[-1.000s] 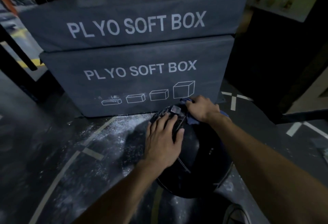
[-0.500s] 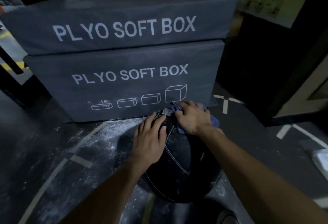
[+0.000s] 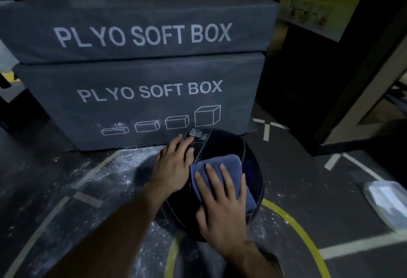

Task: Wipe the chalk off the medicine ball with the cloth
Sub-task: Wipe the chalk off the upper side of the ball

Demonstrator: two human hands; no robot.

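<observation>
Both hands flat, left point(image 3: 174, 167) on medicine ball point(image 3: 248, 152), right point(image 3: 222, 205) on cloth point(image 3: 229, 163), below "PLYO SOFT BOX" point(image 3: 149, 92).

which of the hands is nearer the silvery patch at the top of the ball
Left. The left hand lies flat on the black stitched medicine ball, fingertips almost at the silvery patch. The right hand presses the blue cloth lower down, nearer the person.

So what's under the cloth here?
The cloth lies on the ball, with the right hand pressed flat on top. Whether chalk remains beneath it cannot be seen; the cloth covers that patch.
</observation>
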